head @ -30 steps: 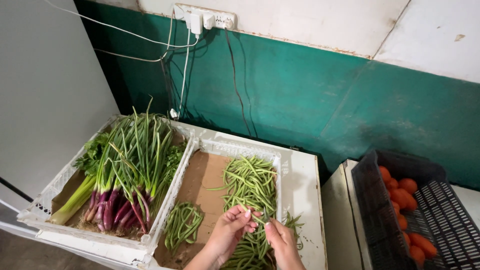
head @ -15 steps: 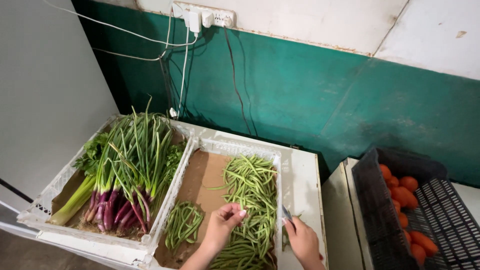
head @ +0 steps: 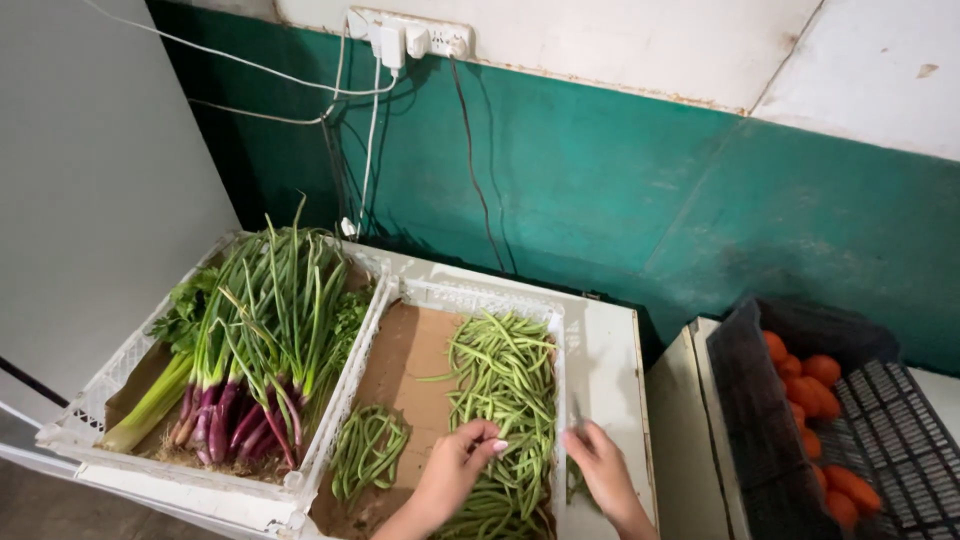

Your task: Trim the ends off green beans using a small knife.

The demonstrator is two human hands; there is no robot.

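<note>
A long pile of green beans point(head: 505, 380) fills the right side of a white plastic crate point(head: 470, 295) lined with brown cardboard point(head: 410, 350). A smaller bunch of beans point(head: 368, 450) lies apart at the crate's front left. My left hand point(head: 455, 470) rests on the big pile, fingertips pinched on a few beans. My right hand point(head: 600, 470) hovers over the crate's right rim with fingers stretched out. A few loose beans point(head: 575, 485) lie on the white top just under it.
To the left, a second white crate point(head: 100, 385) holds purple-stemmed spring onions point(head: 265, 330) and leafy greens. A black crate point(head: 740, 400) of round orange-red produce point(head: 810, 380) stands at the right. Cables hang from a socket strip point(head: 410, 35) on the green wall.
My hands were together over the front of the bean pile, then parted. The right hand swung out past the crate's rim and now sits back at the rim. The left stays on the beans.
</note>
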